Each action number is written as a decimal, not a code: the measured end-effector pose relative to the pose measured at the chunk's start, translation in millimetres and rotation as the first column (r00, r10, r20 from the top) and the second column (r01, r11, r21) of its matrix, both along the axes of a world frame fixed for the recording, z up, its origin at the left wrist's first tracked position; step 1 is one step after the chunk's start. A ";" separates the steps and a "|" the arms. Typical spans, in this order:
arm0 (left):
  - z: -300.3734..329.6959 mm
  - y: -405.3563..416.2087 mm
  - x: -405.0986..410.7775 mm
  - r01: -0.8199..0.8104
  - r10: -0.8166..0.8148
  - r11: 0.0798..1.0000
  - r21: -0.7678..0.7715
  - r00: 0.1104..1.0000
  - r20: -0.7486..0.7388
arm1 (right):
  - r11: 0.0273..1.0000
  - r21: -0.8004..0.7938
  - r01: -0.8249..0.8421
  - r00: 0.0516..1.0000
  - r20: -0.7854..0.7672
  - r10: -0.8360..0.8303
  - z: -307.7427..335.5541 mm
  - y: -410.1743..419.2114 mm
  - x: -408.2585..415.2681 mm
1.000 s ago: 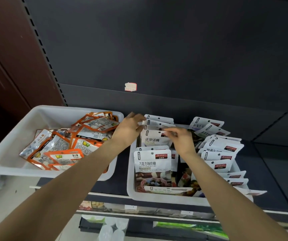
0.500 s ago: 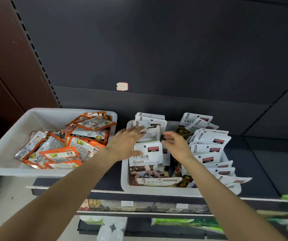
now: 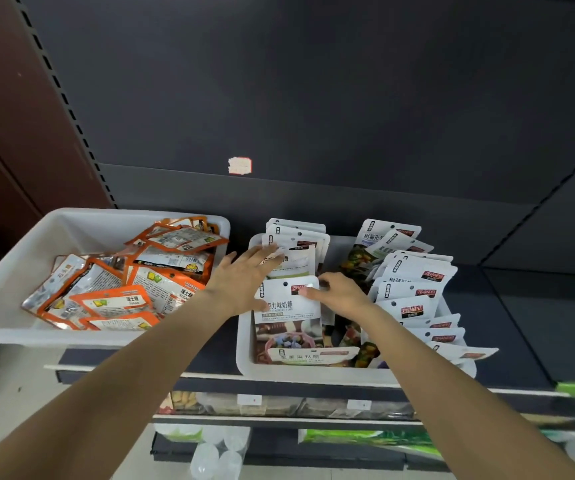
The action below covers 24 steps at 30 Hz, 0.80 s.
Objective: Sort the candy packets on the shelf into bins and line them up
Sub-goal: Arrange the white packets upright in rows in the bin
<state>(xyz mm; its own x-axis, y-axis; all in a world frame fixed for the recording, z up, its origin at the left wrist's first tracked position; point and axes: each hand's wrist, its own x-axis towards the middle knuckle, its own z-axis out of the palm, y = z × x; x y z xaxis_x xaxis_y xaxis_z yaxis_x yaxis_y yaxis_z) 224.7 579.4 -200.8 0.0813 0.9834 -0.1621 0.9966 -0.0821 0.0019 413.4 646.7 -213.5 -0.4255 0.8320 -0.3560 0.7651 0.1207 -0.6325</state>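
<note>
A dark back panel (image 3: 314, 91) with a small torn label (image 3: 239, 165) rose behind the dark shelf (image 3: 508, 306), which carried two white bins: the left bin (image 3: 9, 299) overhung the shelf's left front corner, heaped with orange packets (image 3: 119, 299), and the right bin (image 3: 244, 355) sat at the front edge with white packets (image 3: 414, 292) standing in rows. The left hand (image 3: 241, 275) lay open, fingers straight on the left row, while the right hand (image 3: 341, 292) pinched the front white packet (image 3: 289, 303) by its top edge.
</note>
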 end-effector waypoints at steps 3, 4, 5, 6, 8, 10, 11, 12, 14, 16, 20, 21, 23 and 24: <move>2.5 -2.7 1.2 -0.006 0.006 1.000 -0.010 0.999 0.047 | 0.998 0.015 -0.064 0.998 0.003 0.064 5.9 0.3 2.3; 3.0 -4.2 1.8 -0.010 0.011 1.000 -0.012 0.998 0.068 | 0.997 0.022 -0.080 0.997 0.016 0.079 7.4 0.7 3.2; 3.2 -6.0 2.8 -0.017 0.018 1.000 -0.012 0.996 0.089 | 0.995 0.035 -0.089 0.996 0.032 0.088 8.4 0.8 3.6; 3.1 -7.3 3.7 -0.022 0.023 1.000 -0.009 0.995 0.100 | 0.994 0.062 -0.091 0.995 0.047 0.089 8.3 0.8 3.9; 3.5 -8.9 6.2 -0.022 0.022 1.000 -0.001 0.995 0.094 | 0.986 0.145 -0.082 0.995 0.063 0.073 8.0 -0.9 4.7; 5.2 -7.9 8.8 -0.031 0.029 0.999 0.017 0.993 0.112 | 0.978 0.203 -0.051 0.999 0.019 0.048 8.7 -3.3 6.5; 7.2 -7.4 10.2 -0.041 0.036 0.999 0.032 0.989 0.141 | 0.975 0.219 -0.029 0.999 -0.020 0.034 10.2 -5.1 8.0; 9.7 -7.3 11.6 -0.051 0.040 0.997 0.060 0.985 0.171 | 0.973 0.229 -0.010 0.998 -0.054 0.023 12.2 -6.4 8.9; 15.1 -9.8 13.3 -0.035 0.007 0.988 0.153 0.984 0.178 | 0.969 0.246 -0.016 0.995 -0.088 0.039 17.5 -7.3 10.4; 17.2 -15.6 14.5 0.036 -0.064 0.976 0.216 0.990 0.123 | 0.978 0.204 -0.047 0.988 -0.136 0.076 23.8 -8.2 12.6; 8.3 -25.4 19.6 0.113 -0.116 0.993 0.030 0.981 0.158 | 0.996 -0.009 -0.090 0.956 -0.281 0.084 32.3 -13.8 24.3; 5.8 -26.6 21.3 0.120 -0.118 0.993 -0.008 0.980 0.159 | 0.996 -0.038 -0.083 0.950 -0.306 0.067 30.1 -15.0 27.3; 1.5 -27.8 23.4 0.143 -0.136 0.989 -0.041 0.980 0.144 | 0.998 -0.055 -0.007 0.934 -0.357 -0.013 22.7 -16.0 28.8; 0.7 -28.3 23.0 0.147 -0.139 0.988 -0.052 0.981 0.139 | 0.998 -0.032 0.048 0.931 -0.359 -0.057 17.9 -15.1 28.0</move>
